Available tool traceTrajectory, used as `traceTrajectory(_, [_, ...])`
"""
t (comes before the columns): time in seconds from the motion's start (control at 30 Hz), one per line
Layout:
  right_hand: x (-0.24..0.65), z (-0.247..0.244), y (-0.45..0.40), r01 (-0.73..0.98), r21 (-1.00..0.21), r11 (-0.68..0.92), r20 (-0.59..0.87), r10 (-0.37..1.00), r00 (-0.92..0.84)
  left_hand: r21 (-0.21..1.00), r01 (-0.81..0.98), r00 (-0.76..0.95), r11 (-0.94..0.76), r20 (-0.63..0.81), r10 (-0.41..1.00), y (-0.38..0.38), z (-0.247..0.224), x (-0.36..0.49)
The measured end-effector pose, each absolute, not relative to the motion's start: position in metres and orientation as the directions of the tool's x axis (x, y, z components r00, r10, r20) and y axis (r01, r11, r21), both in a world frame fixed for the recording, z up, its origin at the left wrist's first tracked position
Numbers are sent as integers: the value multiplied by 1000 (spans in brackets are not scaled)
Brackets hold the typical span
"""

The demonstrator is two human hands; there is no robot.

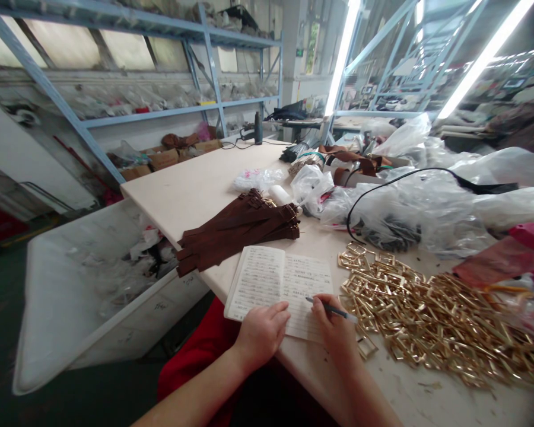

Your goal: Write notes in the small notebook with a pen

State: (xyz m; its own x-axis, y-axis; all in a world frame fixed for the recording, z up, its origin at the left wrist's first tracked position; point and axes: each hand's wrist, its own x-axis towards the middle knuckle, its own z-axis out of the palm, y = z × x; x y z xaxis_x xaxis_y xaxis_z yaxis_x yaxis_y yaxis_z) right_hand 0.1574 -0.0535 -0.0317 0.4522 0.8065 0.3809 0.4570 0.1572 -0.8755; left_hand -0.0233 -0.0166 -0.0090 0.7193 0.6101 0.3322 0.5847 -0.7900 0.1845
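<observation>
An open notebook (260,279) with handwritten lines lies at the near edge of the pale table (196,178). My right hand (336,326) is closed round a dark pen (331,308), whose tip is over the right page. Across the lower edge of the left page rests my left hand (263,333), its fingers together and pointing right, with nothing visible in it. Dark brown straps (231,228) lie in a bundle just beyond the notebook. Right of my right hand spreads a large pile of gold-coloured metal frames (409,308).
Clear plastic bags (396,207) crowd the table's right side, with a black cord across them. A white bin (89,284) holding plastic scraps stands left of the table. Blue shelving (151,112) runs along the back left. A dark bottle (258,128) stands at the far end.
</observation>
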Motion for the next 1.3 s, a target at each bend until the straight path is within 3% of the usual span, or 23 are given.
traceTrajectory(1.3, [158, -33, -53, 486, -862, 142, 383, 811, 442, 173, 590, 718, -789, 334, 610, -17, -11, -23])
